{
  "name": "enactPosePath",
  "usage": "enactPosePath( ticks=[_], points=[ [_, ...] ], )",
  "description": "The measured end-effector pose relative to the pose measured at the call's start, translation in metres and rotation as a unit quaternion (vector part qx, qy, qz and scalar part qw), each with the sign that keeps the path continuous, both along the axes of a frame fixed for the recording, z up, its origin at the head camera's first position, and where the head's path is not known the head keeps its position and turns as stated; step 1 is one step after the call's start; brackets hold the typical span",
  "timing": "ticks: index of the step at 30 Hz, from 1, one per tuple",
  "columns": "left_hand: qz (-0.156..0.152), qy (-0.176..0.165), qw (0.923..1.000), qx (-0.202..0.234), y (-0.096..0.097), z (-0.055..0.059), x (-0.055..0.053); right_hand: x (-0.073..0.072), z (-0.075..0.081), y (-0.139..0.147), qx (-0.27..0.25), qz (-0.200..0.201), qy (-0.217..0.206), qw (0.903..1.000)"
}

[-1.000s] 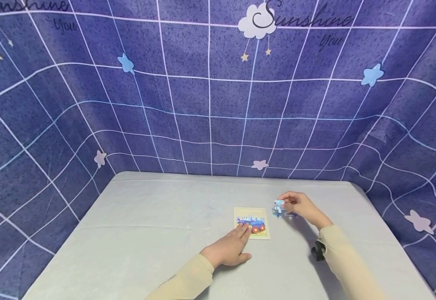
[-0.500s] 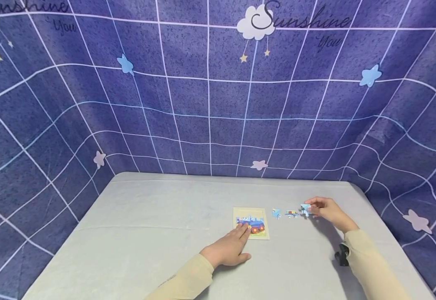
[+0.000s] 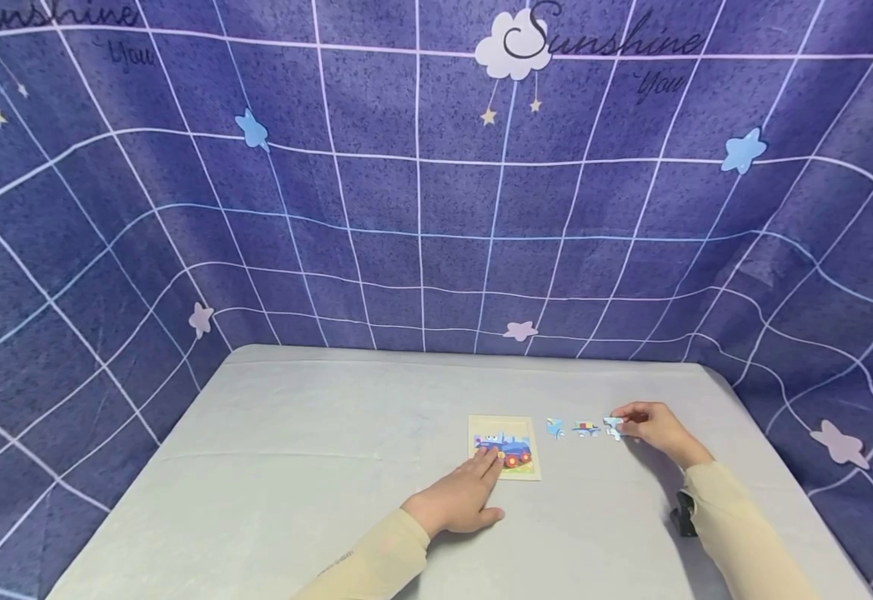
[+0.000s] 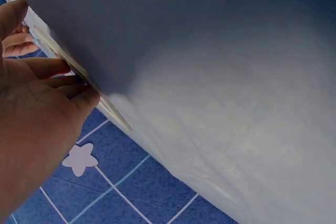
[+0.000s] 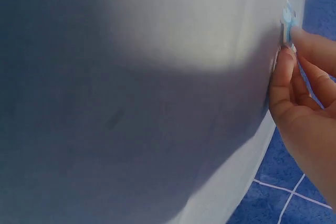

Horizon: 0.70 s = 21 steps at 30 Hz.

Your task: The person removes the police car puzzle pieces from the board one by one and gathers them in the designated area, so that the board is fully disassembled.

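A puzzle tray (image 3: 479,421) with a cream frame lies on the table, its lower part filled by a blue truck picture and a bare strip along its top. My left hand (image 3: 457,497) lies flat with its fingertips on the picture, covering its lower left part. To the right of the tray, my right hand (image 3: 655,429) pinches a light-blue puzzle piece (image 3: 612,423) between thumb and fingers, low at the table. In the right wrist view the piece (image 5: 287,31) shows nearly edge-on at the fingertips.
Between tray and right hand lie a light-blue puzzle piece (image 3: 554,427) and one with red and yellow blocks (image 3: 586,428), in a row. A pale cloth covers the table (image 3: 293,467). Behind it hangs a blue curtain (image 3: 376,208) with a grid and stars.
My right hand has carried its piece from near the tray to the right end of the row and lowered it slightly, uncovering the other two pieces. My left hand stays put.
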<state>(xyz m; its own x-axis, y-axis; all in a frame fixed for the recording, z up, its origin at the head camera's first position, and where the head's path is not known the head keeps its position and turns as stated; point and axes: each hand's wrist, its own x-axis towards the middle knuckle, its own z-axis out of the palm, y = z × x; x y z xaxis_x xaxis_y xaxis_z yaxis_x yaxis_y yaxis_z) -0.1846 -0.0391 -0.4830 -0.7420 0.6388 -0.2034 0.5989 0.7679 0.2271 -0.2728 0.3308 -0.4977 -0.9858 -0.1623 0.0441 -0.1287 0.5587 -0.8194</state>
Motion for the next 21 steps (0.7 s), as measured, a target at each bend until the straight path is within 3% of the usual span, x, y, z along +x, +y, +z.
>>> enactPosePath(
  ticks=[11,15,21],
  points=[
    [0.003,-0.001,1.0,0.001,-0.001,-0.002,0.0,0.002,0.0,-0.003,0.03,-0.004,0.038,0.9988],
    [0.003,-0.008,1.0,0.005,-0.001,0.0,0.0,0.002,0.002,-0.01,0.023,-0.017,0.065,0.9975],
    [0.003,-0.013,0.9999,0.005,-0.002,0.002,0.0,-0.001,0.01,-0.033,-0.003,0.004,0.082,0.9966]
  ],
)
